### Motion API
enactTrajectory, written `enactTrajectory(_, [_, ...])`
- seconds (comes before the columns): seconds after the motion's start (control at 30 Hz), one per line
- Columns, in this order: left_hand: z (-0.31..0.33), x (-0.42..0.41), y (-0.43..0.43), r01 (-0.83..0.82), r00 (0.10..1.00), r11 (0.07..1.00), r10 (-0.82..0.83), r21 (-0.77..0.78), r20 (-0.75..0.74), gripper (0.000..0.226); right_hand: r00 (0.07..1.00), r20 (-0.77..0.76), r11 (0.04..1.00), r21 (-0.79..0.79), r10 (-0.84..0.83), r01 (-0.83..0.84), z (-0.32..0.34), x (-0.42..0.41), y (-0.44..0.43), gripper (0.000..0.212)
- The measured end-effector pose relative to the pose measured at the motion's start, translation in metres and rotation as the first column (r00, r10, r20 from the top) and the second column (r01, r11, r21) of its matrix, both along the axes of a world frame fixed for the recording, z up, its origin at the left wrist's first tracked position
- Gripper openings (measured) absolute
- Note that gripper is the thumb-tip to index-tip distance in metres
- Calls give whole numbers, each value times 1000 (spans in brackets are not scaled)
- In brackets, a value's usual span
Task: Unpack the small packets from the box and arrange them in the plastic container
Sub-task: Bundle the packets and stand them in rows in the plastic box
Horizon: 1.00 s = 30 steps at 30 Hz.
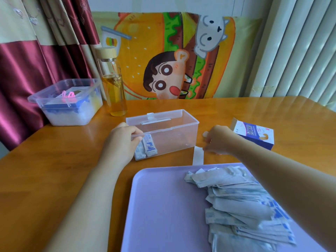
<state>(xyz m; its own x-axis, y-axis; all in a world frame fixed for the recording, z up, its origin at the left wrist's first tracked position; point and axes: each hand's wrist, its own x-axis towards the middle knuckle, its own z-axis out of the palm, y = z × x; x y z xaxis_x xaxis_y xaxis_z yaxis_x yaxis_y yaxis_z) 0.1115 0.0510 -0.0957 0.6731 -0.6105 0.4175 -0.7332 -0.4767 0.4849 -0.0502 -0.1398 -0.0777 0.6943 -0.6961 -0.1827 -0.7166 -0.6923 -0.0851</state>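
Left hand (125, 140) is gripping the clear plastic container (174, 140) at its left rim, beside upright packets (146, 148) inside. Right hand (217, 140) is curling at a white paper strip (198, 158); grip unclear.

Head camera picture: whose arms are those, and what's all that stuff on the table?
There is no robot here. A person wears a camera on the head, so you look down at their own two arms. The left hand grips the corner of the clear container, which has a few packets in that same corner. The right hand hovers by a white strip on the table; whether it pinches anything is unclear. Nearer lies a purple tray with a pile of loose packets. The blue-and-white box lies to the right of that hand.
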Motion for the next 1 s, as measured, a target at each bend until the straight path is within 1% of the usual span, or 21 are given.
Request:
enactTrajectory(0.03, [0,0,0,-1,1000,1000,1,-2,0,14,997,-76,999,-23,21,-23,-2,4,4,29])
enactTrajectory(0.1, [0,0,0,1,1000,1000,-1,-8,0,14,989,-141,999,22,32,-30,-5,10,9,31])
enactTrajectory(0.2, [0,0,-1,2,1000,1000,-2,-11,-1,14,977,-209,997,78,32,-16,-5,15,15,77])
enactTrajectory(0.23, [0,1,-1,1,1000,1000,-1,-11,-2,14,980,-200,995,99,19,1,-7,16,14,83])
enactTrajectory(0.3, [-1,2,-1,-3,1000,1000,3,-8,1,14,991,-126,976,208,-40,66,-9,19,9,80])
enactTrajectory(0.37, [-1,2,-1,-3,1000,1000,3,-4,2,14,989,-65,930,337,-136,150,-13,22,5,73])
enactTrajectory(0.43, [-1,2,0,-1,1000,1000,1,-5,-4,15,982,-37,912,368,-183,184,-16,23,1,70])
enactTrajectory(0.53, [-1,1,0,-1,1000,1000,1,-9,-7,14,981,-24,924,331,-193,190,-19,21,1,82])
enactTrajectory(0.57, [-1,1,0,-3,1000,1000,2,-10,-5,14,982,-14,930,320,-188,182,-20,21,1,81])
enactTrajectory(0.67, [0,0,0,-6,1000,1000,6,-9,-7,15,984,80,949,286,-162,133,-17,15,4,60])
enactTrajectory(0.73, [1,-1,1,5,1000,1000,-5,-8,-11,15,972,181,965,241,-153,108,-14,11,6,63])
enactTrajectory(0.77, [2,-1,1,12,1000,1000,-12,-6,-15,16,948,266,965,239,-174,110,-10,8,7,67])
enactTrajectory(0.83, [3,-1,2,26,999,1000,-26,0,-25,16,868,461,972,217,-184,91,1,0,10,65])
enactTrajectory(0.87, [4,-2,3,34,999,999,-34,5,-26,16,825,544,982,175,-154,68,8,-6,11,57])
enactTrajectory(0.93, [5,-4,3,54,998,998,-53,20,-24,17,734,676,997,74,-67,23,21,-21,14,33])
enactTrajectory(1.0, [7,-8,4,85,996,996,-84,29,-34,17,654,756,999,29,-3,-29,31,-37,21,11])
